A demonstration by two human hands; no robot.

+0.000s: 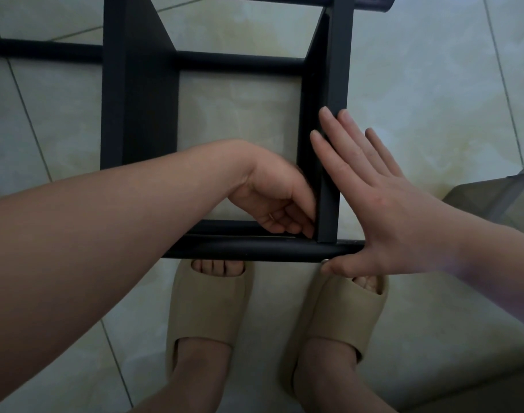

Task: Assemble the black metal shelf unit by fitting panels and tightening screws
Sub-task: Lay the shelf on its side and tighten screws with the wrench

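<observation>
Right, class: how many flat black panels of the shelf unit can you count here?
2. The left panel stands alone; the right panel sits between the left hand and right hand. Others may be out of frame.

Left hand (277,201), right hand (386,204) on black frame (141,99) corner

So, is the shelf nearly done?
Partly. The left panel and right panel already stand between the bars. Now the right hand presses flat on the right panel, and the left hand has its fingers at that panel's near corner. Left, probably: tightening what looks like a silver screw by the right thumb.
</observation>
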